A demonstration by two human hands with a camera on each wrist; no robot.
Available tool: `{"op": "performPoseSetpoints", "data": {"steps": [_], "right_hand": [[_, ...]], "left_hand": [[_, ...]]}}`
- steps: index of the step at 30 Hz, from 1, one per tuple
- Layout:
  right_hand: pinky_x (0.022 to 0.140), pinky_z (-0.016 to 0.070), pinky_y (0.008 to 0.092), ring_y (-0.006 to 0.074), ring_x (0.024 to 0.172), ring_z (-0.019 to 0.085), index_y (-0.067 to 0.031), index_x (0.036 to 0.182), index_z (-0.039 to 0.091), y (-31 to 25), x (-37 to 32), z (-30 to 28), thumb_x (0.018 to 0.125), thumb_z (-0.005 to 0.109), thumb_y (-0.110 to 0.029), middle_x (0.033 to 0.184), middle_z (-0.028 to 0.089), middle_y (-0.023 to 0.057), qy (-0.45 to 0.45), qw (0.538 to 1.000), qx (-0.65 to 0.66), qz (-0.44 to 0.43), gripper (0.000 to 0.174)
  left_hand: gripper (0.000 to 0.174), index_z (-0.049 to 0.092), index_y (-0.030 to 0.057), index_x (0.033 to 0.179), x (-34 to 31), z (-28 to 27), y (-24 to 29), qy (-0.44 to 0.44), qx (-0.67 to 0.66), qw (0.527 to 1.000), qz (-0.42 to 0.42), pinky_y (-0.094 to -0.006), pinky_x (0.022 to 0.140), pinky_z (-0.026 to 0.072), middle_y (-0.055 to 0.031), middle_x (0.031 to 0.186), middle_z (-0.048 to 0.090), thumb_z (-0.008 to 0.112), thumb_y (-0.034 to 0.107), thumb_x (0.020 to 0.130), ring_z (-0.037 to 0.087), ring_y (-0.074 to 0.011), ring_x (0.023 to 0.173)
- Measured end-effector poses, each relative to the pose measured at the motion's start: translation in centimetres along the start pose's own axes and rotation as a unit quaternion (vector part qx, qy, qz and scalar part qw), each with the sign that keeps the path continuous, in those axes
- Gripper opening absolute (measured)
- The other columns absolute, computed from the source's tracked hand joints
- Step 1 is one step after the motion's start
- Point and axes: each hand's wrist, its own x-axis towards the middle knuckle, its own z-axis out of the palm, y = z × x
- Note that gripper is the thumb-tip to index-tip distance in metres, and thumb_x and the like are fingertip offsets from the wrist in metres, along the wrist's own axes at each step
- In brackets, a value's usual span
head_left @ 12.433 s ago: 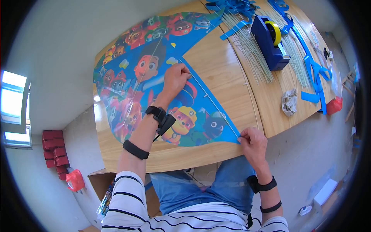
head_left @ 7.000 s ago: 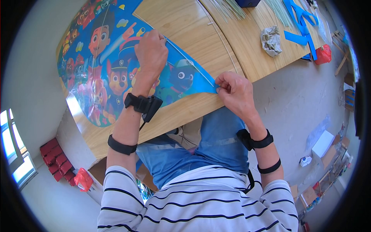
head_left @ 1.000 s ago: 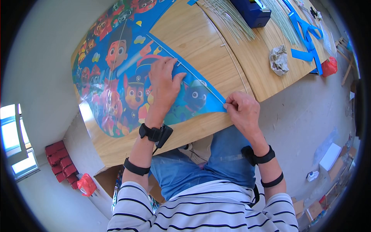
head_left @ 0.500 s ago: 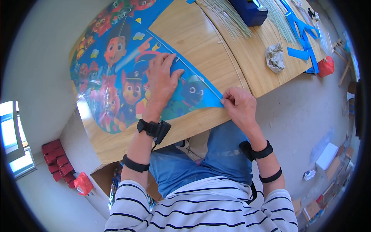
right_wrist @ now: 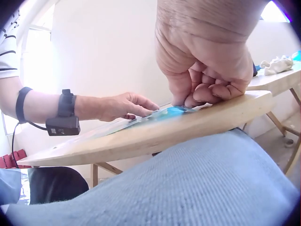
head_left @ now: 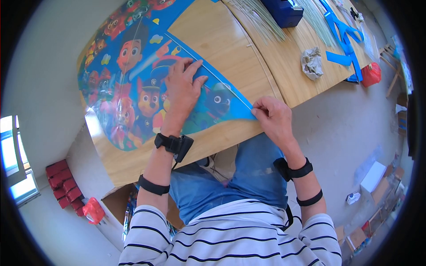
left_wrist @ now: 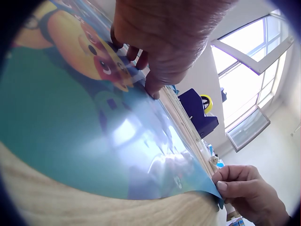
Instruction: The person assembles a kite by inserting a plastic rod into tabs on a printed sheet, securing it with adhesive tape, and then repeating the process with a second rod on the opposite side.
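A printed plastic sheet with cartoon figures lies on the wooden table. Along its straight blue edge runs a thin white rod. The left hand rests on the sheet with fingers spread, its fingertips at the rod. At the sheet's near right corner, the right hand pinches the corner and rod end between thumb and forefinger. In the left wrist view, the right hand holds the slightly lifted corner. In the right wrist view, the left hand lies flat on the sheet.
A blue tape dispenser, thin rods, crumpled paper and blue strips lie on the table's far right part. Another thin rod lies right of the sheet. An open cardboard box stands below the near left edge.
Over the last seconds, the left hand has gone from fingers bunched at the rod to spread on the sheet. The right hand stays at the corner. The head view has shifted.
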Motion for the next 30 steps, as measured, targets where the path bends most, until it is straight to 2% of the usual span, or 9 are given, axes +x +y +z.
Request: {"op": "performPoseSetpoints", "data": {"steps": [7,13,16,19,25,30], "right_hand": [[0.067,0.0512,0.0415,0.0323,0.074,0.066,-0.0032,0.083,0.069,0.2,-0.3,-0.6,0.083,0.073,-0.010,0.077,0.067,0.0137,-0.015,0.999,0.050,0.005,0.008],[0.067,0.0509,0.0422,0.0333,0.074,0.066,-0.0018,0.083,0.068,0.5,-0.7,-0.2,0.084,0.073,-0.008,0.077,0.067,0.0141,0.019,0.998,0.044,-0.029,0.007],[0.066,0.0500,0.0428,0.0338,0.074,0.065,-0.0019,0.082,0.066,0.8,-1.1,-0.3,0.082,0.074,-0.005,0.077,0.066,0.0140,0.044,0.998,0.027,-0.025,0.008],[0.066,0.0496,0.0432,0.0333,0.074,0.064,-0.0036,0.081,0.064,0.7,-1.6,-0.4,0.078,0.076,-0.005,0.077,0.065,0.0130,0.051,0.998,-0.023,-0.029,0.012],[0.067,0.0497,0.0440,0.0326,0.075,0.063,-0.0060,0.079,0.063,0.6,-2.1,0.2,0.072,0.080,-0.006,0.076,0.065,0.0109,0.075,0.994,-0.064,-0.036,0.018],[0.067,0.0491,0.0441,0.0326,0.074,0.063,-0.0059,0.078,0.062,0.7,-2.0,0.3,0.072,0.079,-0.006,0.075,0.064,0.0111,0.072,0.995,-0.069,-0.032,0.018]], "left_hand": [[0.041,0.073,0.0116,0.122,0.0,0.1,0.0,0.006,-0.004,1.000,0.004,-0.0439,0.098,0.0469,-0.0079,0.123,0.063,0.079,0.021,0.082,0.057,-0.0302,0.118],[0.041,0.073,0.0119,0.121,0.0,0.0,0.1,0.006,0.010,1.000,0.005,-0.0431,0.097,0.0472,-0.0071,0.123,0.063,0.079,0.020,0.082,0.057,-0.0298,0.118],[0.042,0.073,0.0124,0.122,0.0,-0.1,0.1,0.001,0.005,1.000,0.002,-0.0432,0.097,0.0472,-0.0065,0.124,0.063,0.079,0.021,0.081,0.057,-0.0295,0.117],[0.043,0.072,0.0179,0.124,0.0,0.1,-0.1,-0.011,-0.019,1.000,-0.016,-0.0472,0.100,0.0405,-0.0030,0.125,0.061,0.080,0.025,0.082,0.053,-0.0276,0.123],[0.043,0.072,0.0179,0.125,-0.1,0.0,0.0,-0.010,-0.013,1.000,-0.016,-0.0478,0.102,0.0404,-0.0027,0.125,0.061,0.080,0.025,0.083,0.053,-0.0274,0.123],[0.043,0.073,0.0147,0.124,0.0,-0.1,0.2,-0.004,0.008,1.000,-0.002,-0.0431,0.099,0.0455,-0.0053,0.125,0.062,0.080,0.022,0.082,0.056,-0.0287,0.118]]}}
